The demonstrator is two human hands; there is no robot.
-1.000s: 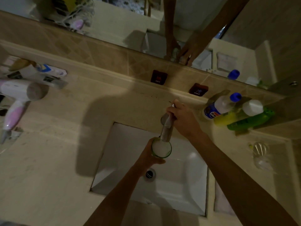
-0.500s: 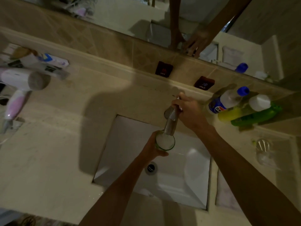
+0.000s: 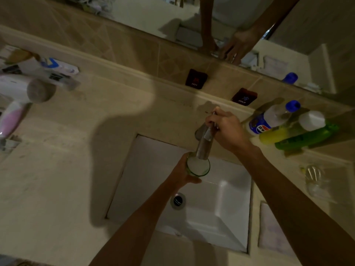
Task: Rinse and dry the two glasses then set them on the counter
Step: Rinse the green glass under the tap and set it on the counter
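1. While your left hand [image 3: 182, 174] wraps its fingers round a green-rimmed glass [image 3: 197, 167] at centre frame, you hold that glass upright over the white sink [image 3: 230, 198], its mouth directly under the metal faucet spout [image 3: 204, 145].
2. Your right hand [image 3: 226, 129], just above and right of the glass, curls round the faucet handle [image 3: 213, 117] at the back edge of the basin.
3. White foaming water fills the glass to near its rim.
4. A second, clear glass [image 3: 315, 181] stands on the beige counter [image 3: 57, 179] at the right edge of the frame, well apart from both hands.
5. Three bottles lie at upper right: a blue-capped bottle [image 3: 272, 118], a yellow bottle [image 3: 276, 134] and a green bottle [image 3: 307, 138], crowded together.
6. A pink-and-white hair dryer [image 3: 17, 100] sits at the left edge.
7. Two dark tags marked HOT [image 3: 196, 78] and COLD [image 3: 244, 96] sit on the tiled wall below the mirror [image 3: 153, 14].
8. The drain [image 3: 178, 200] shows in the basin below the glass.
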